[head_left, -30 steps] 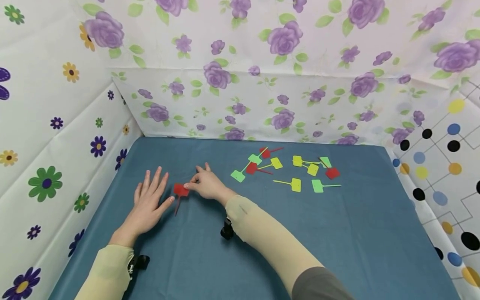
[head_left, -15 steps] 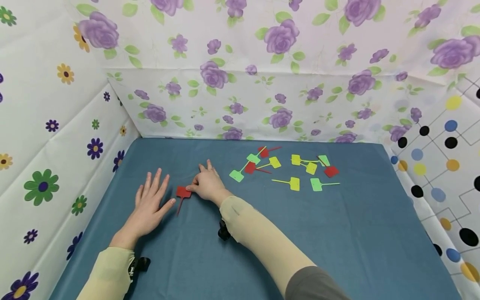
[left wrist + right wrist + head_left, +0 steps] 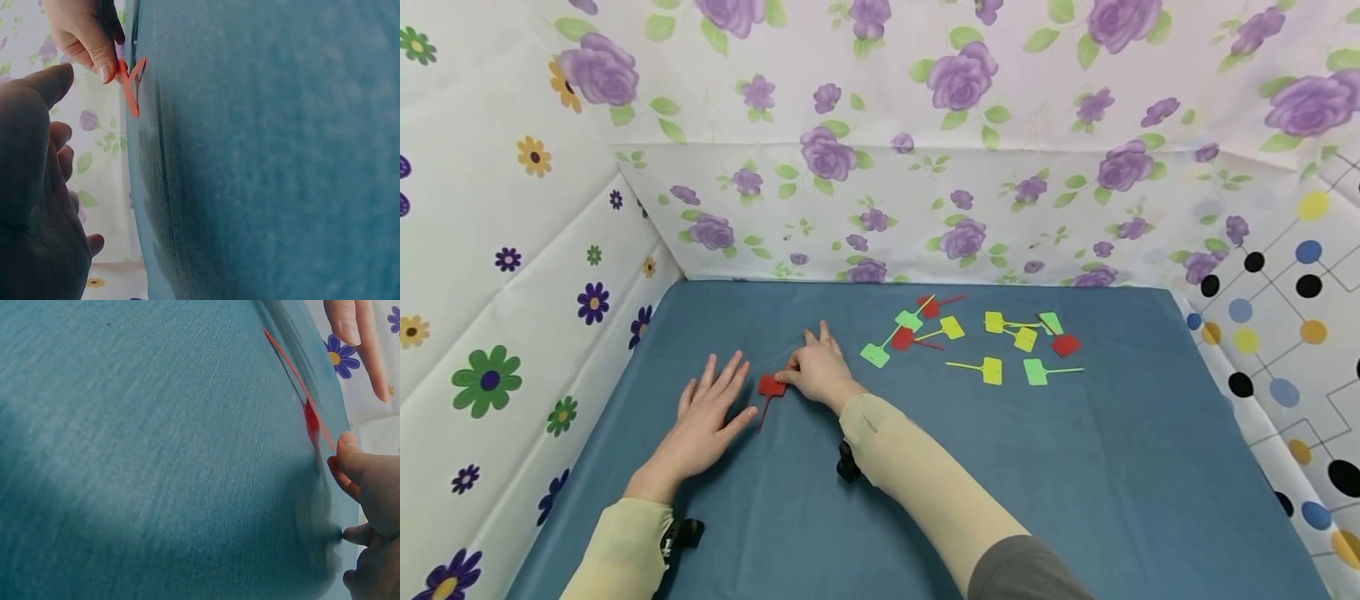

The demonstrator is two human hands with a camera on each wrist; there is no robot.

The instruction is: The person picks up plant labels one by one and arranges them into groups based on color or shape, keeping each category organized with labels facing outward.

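A red tag (image 3: 771, 386) with a square head and a thin tail is low over the blue cloth, its tail pointing toward the near side. My right hand (image 3: 820, 373) pinches the head's right corner between thumb and index finger, the other fingers stretched away. In the left wrist view the tag (image 3: 129, 87) appears edge-on at the thumb. The right wrist view shows the tag (image 3: 312, 422) tilted, its shadow on the cloth beside it. My left hand (image 3: 700, 429) is spread with straight fingers, palm down, its thumb tip just left of the tag, holding nothing.
Several similar tags lie loosely on the blue table (image 3: 1112, 483) to the back right: a green tag (image 3: 1036, 372), a yellow tag (image 3: 992, 371), a red tag (image 3: 1065, 345) and others overlapping. Patterned cloth walls (image 3: 880, 192) close off the back and both sides.
My right hand and the red tag have shifted slightly to the right. The left hand has moved a little right and nearer, its fingers leaning more to the right. The other tags stay put.
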